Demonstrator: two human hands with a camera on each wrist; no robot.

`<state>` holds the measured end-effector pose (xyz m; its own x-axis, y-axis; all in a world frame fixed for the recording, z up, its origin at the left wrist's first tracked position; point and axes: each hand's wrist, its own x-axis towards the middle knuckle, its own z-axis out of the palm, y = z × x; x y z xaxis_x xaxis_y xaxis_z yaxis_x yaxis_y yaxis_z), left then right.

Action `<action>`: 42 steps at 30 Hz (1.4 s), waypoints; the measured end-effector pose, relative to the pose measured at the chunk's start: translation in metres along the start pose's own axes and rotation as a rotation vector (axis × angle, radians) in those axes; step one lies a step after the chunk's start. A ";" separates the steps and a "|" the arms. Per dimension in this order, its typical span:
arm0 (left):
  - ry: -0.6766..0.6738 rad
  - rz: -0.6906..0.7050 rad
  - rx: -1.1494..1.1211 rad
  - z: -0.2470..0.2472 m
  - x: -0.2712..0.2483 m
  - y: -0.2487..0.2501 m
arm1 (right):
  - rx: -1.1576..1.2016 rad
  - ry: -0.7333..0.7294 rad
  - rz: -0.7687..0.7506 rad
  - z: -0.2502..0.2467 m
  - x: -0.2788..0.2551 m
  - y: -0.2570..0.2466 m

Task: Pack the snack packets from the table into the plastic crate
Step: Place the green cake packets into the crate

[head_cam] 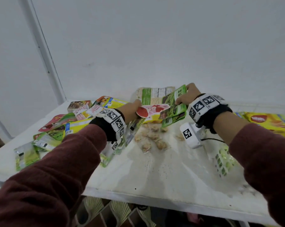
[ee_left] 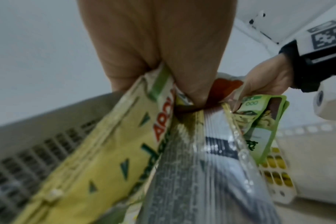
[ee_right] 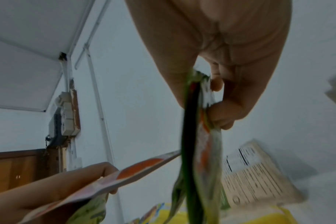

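Green bean packets (head_cam: pixel 173 104) hang fanned in the right hand (head_cam: pixel 190 95), its grip pinching their top edges; the left hand (head_cam: pixel 132 110) clamps a pink-and-red pouch (head_cam: pixel 152 109) with a yellow packet (ee_left: pixel 105 151), all above the white counter (head_cam: pixel 155 169). More packets (head_cam: pixel 56 128) lie scattered at left. The perforated crate (head_cam: pixel 222 161) sits near right. Best to square both bundles together, then lower them in flat so nothing slips.
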<state>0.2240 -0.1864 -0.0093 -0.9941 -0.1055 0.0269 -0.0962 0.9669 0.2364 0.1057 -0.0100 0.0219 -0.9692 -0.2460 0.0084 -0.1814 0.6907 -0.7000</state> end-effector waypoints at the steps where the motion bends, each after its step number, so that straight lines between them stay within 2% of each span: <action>1: 0.028 0.005 -0.001 -0.008 0.000 0.005 | -0.004 0.025 -0.016 -0.012 -0.003 -0.002; 7: 0.178 0.075 -0.056 -0.050 0.007 0.045 | 0.029 0.134 -0.106 -0.086 -0.021 -0.005; 12: 0.268 0.162 -0.102 -0.068 0.017 0.105 | 0.077 0.190 -0.138 -0.146 -0.032 0.013; 17: 0.322 0.256 -0.143 -0.072 0.039 0.181 | 0.095 0.229 -0.117 -0.209 -0.038 0.060; 23: 0.317 0.373 -0.228 -0.050 0.065 0.273 | 0.189 0.170 -0.066 -0.257 -0.035 0.132; 26: 0.280 0.426 -0.241 -0.032 0.072 0.310 | 0.155 0.029 -0.064 -0.266 -0.025 0.168; 30: 0.135 0.436 -0.137 0.003 0.081 0.340 | 0.007 -0.192 -0.091 -0.258 -0.027 0.203; 37: -0.157 0.301 0.097 0.050 0.089 0.343 | -0.104 -0.544 -0.137 -0.227 -0.004 0.262; 42: -0.366 0.273 0.343 0.068 0.095 0.342 | -0.293 -0.795 -0.012 -0.220 0.013 0.288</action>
<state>0.0930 0.1503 0.0085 -0.9323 0.1867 -0.3098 0.2159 0.9744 -0.0623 0.0042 0.3350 -0.0222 -0.5812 -0.5840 -0.5667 -0.3331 0.8061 -0.4891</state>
